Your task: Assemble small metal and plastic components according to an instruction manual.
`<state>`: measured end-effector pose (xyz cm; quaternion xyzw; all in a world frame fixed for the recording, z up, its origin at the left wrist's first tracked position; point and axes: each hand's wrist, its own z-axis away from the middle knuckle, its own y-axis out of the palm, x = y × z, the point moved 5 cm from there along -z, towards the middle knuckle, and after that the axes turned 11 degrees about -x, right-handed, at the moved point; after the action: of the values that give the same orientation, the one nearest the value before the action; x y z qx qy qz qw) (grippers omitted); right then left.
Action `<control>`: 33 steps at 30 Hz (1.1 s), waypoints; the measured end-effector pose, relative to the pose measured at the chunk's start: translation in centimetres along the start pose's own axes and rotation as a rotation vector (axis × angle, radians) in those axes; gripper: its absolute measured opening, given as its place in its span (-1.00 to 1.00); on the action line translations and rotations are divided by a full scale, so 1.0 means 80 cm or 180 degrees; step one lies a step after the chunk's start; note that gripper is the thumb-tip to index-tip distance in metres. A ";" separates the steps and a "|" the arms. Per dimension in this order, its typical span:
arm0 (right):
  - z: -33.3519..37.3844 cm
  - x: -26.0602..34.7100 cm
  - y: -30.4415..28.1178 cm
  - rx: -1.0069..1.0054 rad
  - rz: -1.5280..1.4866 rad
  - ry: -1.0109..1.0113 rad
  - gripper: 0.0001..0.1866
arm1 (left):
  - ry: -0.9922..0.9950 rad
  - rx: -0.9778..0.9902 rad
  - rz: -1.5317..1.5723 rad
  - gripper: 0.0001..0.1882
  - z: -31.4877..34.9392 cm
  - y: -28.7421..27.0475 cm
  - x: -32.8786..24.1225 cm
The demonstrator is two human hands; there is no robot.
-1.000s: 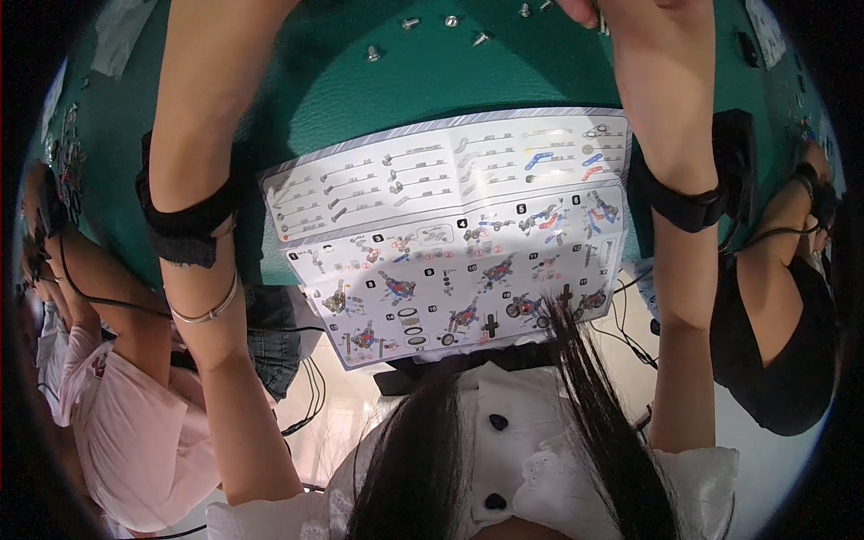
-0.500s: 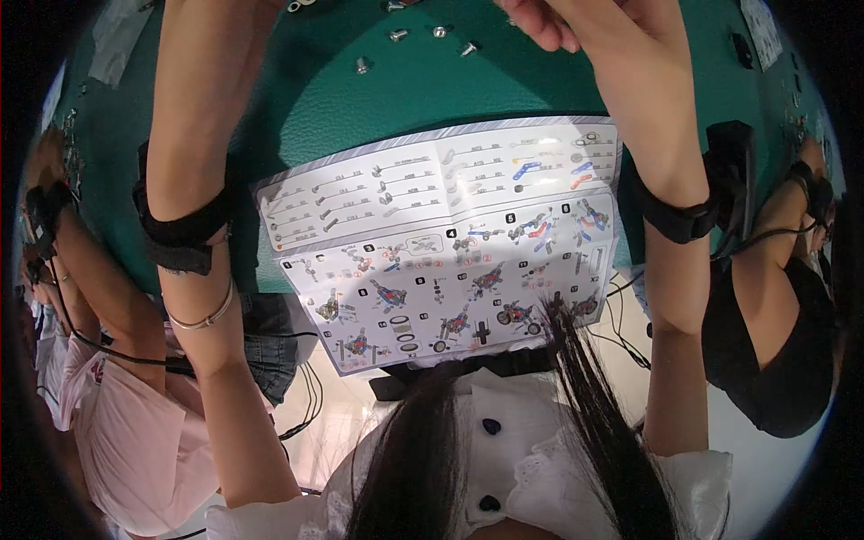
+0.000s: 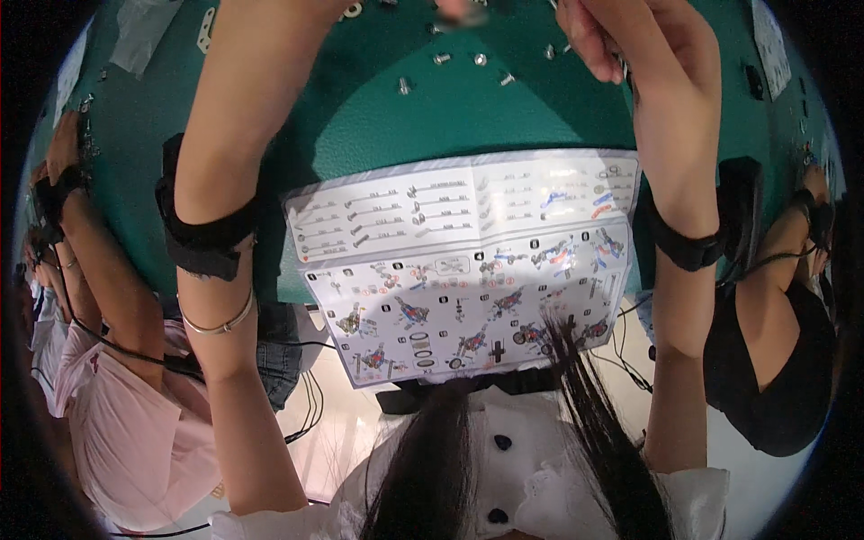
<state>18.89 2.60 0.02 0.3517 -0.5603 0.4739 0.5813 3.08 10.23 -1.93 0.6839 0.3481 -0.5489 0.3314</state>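
Observation:
My left hand (image 3: 461,11) is almost wholly past the top edge. Only a blurred fingertip shows, near the loose screws, and what it holds cannot be seen. At the upper right, my right hand (image 3: 621,45) has its fingers curled together; a small piece between them, if any, is too hidden to name. Several short silver screws lie on the green mat (image 3: 378,126) between the hands, among them one screw (image 3: 404,85) set apart at the left and another screw (image 3: 508,79) nearer my right hand.
A printed instruction sheet (image 3: 396,256) with assembly drawings hangs over the mat's near edge. A perforated metal strip (image 3: 207,30) and a clear plastic bag (image 3: 144,36) lie at the upper left. People sit on both sides, with a pink garment (image 3: 135,423) at the left.
The whole view has shifted, so the mat, sheet and screws sit lower and further right. More of my right hand shows, and a blurred left fingertip has come into view at the top.

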 end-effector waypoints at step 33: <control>-0.002 -0.023 -0.017 0.0094 0.0378 -0.1032 -0.65 | -0.0521 0.0168 0.0793 -0.85 0.002 0.002 0.014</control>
<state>20.41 2.07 -1.61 0.3982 -0.6595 0.4526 0.4490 3.32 10.14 -3.01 0.6833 0.2178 -0.5664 0.4061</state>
